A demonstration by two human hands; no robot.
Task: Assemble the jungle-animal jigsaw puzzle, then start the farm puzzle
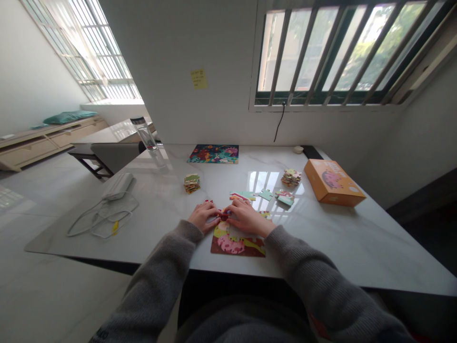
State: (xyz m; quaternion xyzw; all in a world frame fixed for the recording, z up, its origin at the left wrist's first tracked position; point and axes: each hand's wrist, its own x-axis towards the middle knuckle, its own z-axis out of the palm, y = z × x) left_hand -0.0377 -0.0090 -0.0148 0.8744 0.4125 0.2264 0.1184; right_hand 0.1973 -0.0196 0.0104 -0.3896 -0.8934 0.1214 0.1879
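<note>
- Grey-sleeved left hand (204,217): fingers curved at the puzzle's far left corner, grip unclear; forearm slants forward and inward.
- Partly assembled, multicoloured flat puzzle (232,244) on the white marbled table (171,252), near edge running left-right, long axis obscured.
- Right hand (246,218), palm down over it, bent fingers pointing left; pinch hidden.
- Orange rectangular box (333,183), farther right.

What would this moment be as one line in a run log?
left hand: at puzzle | right hand: over puzzle | loose pieces: beyond right hand | picture: farther back | orange box: right side
</note>
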